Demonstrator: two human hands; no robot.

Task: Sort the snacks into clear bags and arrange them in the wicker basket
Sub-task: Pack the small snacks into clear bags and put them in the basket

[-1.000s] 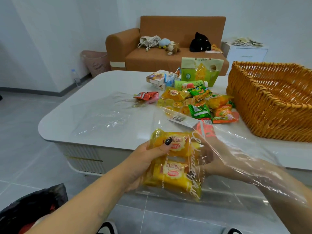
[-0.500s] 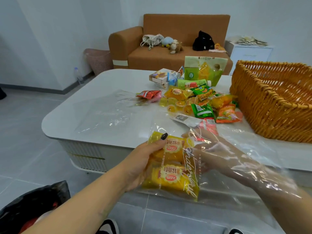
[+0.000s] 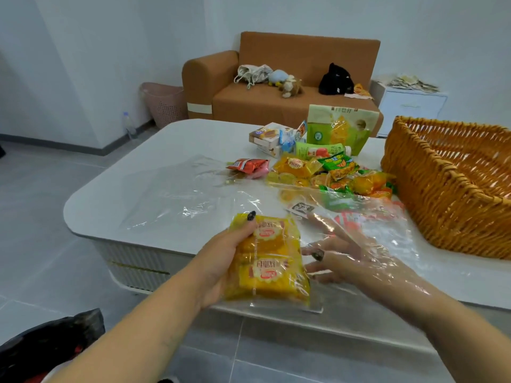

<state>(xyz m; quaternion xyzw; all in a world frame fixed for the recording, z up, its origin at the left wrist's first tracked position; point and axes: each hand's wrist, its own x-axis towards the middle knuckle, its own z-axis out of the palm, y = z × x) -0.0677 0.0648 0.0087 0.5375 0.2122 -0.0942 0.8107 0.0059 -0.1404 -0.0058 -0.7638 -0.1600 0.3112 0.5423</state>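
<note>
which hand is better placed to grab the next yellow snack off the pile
Right, probably. The left hand grips the yellow packs through the clear bag, so it is busy. The right hand lies inside the bag with straight fingers, holding nothing, nearer the snack pile.

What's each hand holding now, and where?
Left hand grips the yellow snacks by their left edge, through the bag. Right hand is inside the bag, holding nothing.

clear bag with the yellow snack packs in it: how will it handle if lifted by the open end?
Probably floppy: the clear bag wrinkles and drapes over the right hand inside it. The yellow snack packs sit loose at its bottom, so they would likely sag and swing. The glossy film looks slippery; the left hand grips the packs through it.
</note>
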